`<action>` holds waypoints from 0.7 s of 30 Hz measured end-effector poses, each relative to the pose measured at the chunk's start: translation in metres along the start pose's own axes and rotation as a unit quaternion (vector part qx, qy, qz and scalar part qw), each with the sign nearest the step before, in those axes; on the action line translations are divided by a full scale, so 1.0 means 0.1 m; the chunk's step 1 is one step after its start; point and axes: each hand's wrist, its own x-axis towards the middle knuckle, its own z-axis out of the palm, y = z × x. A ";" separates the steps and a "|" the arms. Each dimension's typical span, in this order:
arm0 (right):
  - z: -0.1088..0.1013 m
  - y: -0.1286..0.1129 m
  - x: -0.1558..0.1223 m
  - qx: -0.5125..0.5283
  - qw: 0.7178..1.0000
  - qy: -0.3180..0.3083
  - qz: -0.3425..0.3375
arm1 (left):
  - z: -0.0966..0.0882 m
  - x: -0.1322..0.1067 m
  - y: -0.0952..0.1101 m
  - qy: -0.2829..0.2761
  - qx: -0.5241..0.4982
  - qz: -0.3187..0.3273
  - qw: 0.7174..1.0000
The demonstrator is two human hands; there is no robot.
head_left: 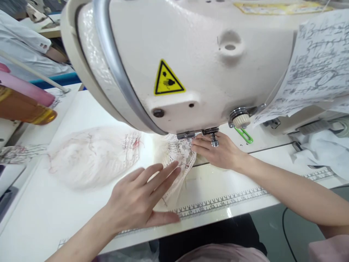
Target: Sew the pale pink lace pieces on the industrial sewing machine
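A piece of white lace fabric lies under the sewing machine head, its edge with small holes curving toward the front of the table. My left hand is open, fingers stretched out and thumb apart, with the fingertips resting on the left side of the lace. My right hand is at the lace's right edge, close to the needle area, its fingers together and gripping that edge. Its thumb is hidden, and the machine's metal parts cover some of the fingers. The needle itself is out of sight.
Left on the table is a gathered white lace piece with loose red threads. A ruler strip runs along the front edge. Green thread snips lie behind my right hand. Thread cones, handwritten paper and a person's white sleeve surround the machine.
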 end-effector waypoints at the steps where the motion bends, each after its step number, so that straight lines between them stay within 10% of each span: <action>1: 0.00 -0.01 0.00 0.011 1.000 -0.007 0.002 | -0.02 -0.07 0.04 -0.005 0.003 0.013 1.000; 9: -0.01 -0.08 0.00 0.137 0.989 -0.016 0.060 | -0.21 0.05 0.16 -0.032 -0.035 -0.197 0.979; 21: -0.05 -0.10 0.00 0.108 0.990 -0.031 0.091 | 0.23 0.49 -0.18 0.006 0.064 -0.028 0.998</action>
